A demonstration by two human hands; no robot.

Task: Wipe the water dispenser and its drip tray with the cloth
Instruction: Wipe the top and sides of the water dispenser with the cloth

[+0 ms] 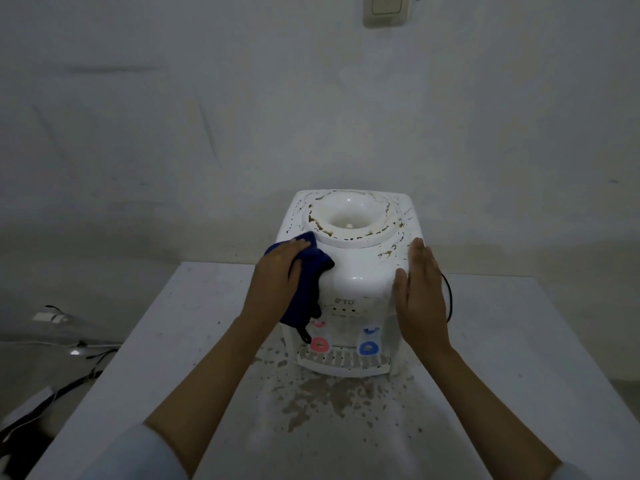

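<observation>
left hand [277,271] presses cloth [304,275] on dispenser [356,271], taps facing camera.

Bare forearms emerge from pale, light-coloured sleeves [138,455] pushed up.

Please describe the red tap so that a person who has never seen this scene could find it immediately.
Find the white water dispenser standing on the white table. Low on its front, just above the slotted drip tray, are two round taps. The red tap is the one under the hanging blue cloth; its neighbour, the blue tap, is nearer the right hand.
</observation>
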